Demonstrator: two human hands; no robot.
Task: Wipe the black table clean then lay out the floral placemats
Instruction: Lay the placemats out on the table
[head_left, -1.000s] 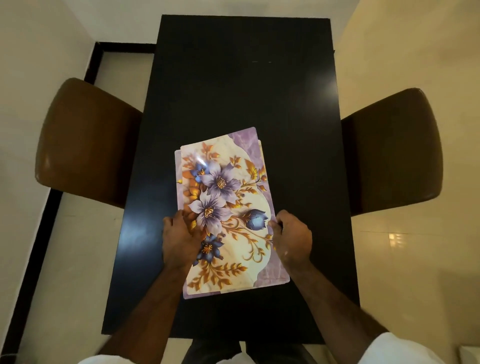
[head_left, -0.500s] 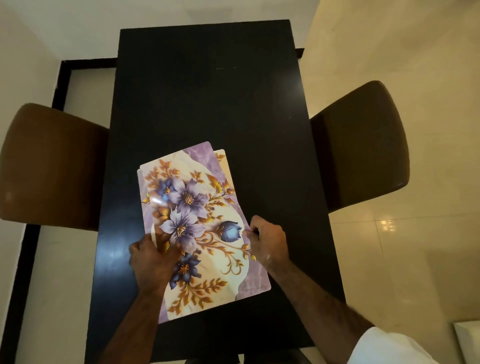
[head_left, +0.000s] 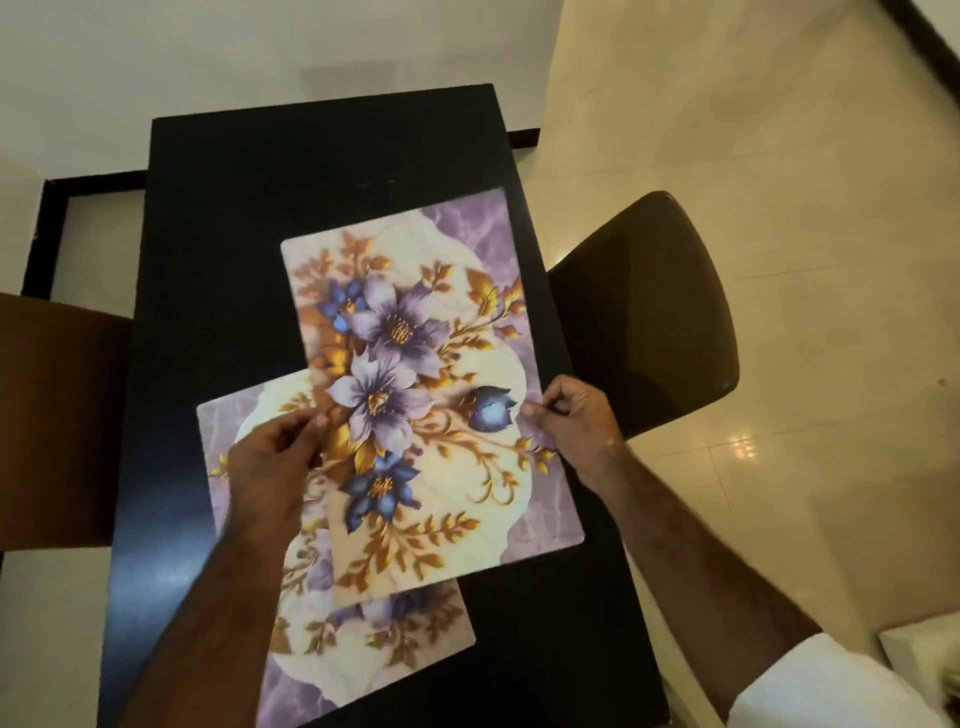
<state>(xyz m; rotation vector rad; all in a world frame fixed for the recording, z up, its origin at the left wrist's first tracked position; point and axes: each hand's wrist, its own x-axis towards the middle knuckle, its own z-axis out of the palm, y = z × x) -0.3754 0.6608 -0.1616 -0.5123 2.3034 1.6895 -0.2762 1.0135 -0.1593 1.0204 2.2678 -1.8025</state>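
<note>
**Two floral placemats, one lifted off the other, on black table**

Item one: top placemat (head_left: 436, 395), purple and cream with violet and blue flowers and gold leaves. We hold it by its two long edges, tilted, over the middle and right part of the black table (head_left: 223, 228). Its near left corner overlaps the second mat; whether it touches there we cannot tell.

Item two: lower placemat (head_left: 374, 649), same print, lying flat on the table nearer to us and to the left, partly covered by the top mat and by our left forearm.

No containers are in view, so we enter no contents.

Left hand (head_left: 275, 467): fingers curled, closed in a pinch on the left edge of the top placemat, thumb on the printed face.

Right hand (head_left: 576, 421): thumb and fingertips closed in a pinch on the right edge of the same mat, beside the blue bud.

Surroundings: a brown chair (head_left: 649, 312) at the table's right side, another brown chair (head_left: 57, 421) at its left, cream tiled floor (head_left: 779, 156) beyond, a white sleeve (head_left: 831, 686) on our right arm.
</note>
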